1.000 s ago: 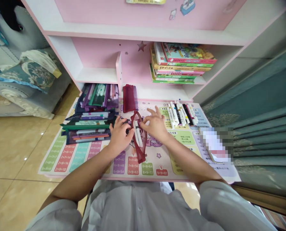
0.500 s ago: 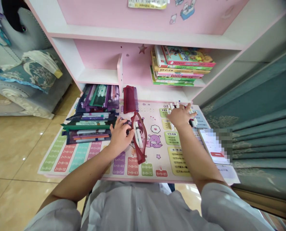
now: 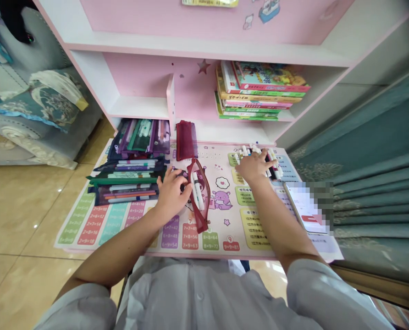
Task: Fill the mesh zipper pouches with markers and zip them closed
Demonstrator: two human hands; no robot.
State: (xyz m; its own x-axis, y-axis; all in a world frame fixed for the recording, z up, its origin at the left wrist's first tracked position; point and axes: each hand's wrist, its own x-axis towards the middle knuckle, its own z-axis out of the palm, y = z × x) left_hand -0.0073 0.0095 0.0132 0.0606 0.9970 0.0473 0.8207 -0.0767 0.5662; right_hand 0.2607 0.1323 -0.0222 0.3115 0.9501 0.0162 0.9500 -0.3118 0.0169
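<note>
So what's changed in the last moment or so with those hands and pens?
The right hand has let go of the red mesh pouch and moved forward and to the right. It now rests on the pile of white-capped markers. The left hand stays at the pouch's edge, and the pouch still lies on the printed mat with markers inside. The stacked pencil cases look unchanged.

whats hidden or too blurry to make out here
In the head view:
The marker pens: the right hand covers some, so the count is unclear.
The items in the red mesh pouch: the mesh veils them.
The phone screen: pixelated blur.
The paper note: cut off by the top edge.
The book spines: text too small.
</note>
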